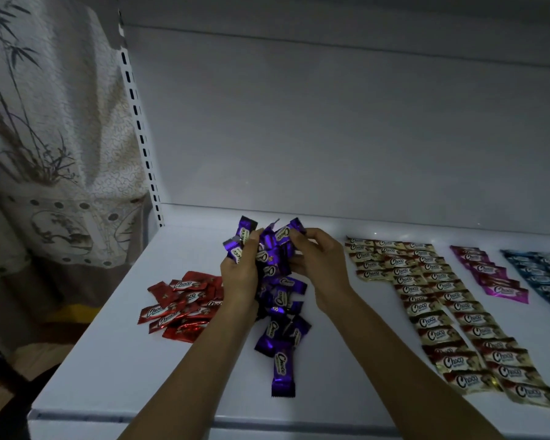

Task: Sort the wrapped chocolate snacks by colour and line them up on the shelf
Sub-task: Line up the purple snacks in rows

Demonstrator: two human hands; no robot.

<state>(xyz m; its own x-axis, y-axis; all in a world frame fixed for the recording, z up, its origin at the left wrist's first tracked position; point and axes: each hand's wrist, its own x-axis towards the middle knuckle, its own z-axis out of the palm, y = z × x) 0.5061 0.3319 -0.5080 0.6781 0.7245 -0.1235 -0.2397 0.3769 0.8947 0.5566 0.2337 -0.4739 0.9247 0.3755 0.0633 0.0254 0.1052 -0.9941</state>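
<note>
On the white shelf [115, 360], both my hands hold up a bunch of purple wrapped snacks [269, 246] between them. My left hand [238, 271] grips the bunch from the left and my right hand [318, 262] grips it from the right, fingers curled round the wrappers. More purple snacks [281, 338] lie in a loose trail below the hands. A loose heap of red snacks [185, 308] sits to the left. Gold snacks [442, 300] lie in neat rows to the right, then a pink row [492, 274] and blue rows [543, 274].
The shelf's white back panel [331, 138] rises behind the snacks. A slotted upright [140, 128] stands at the shelf's left edge, with a patterned curtain [45, 138] beyond it. The shelf's front edge [267, 420] runs below my forearms.
</note>
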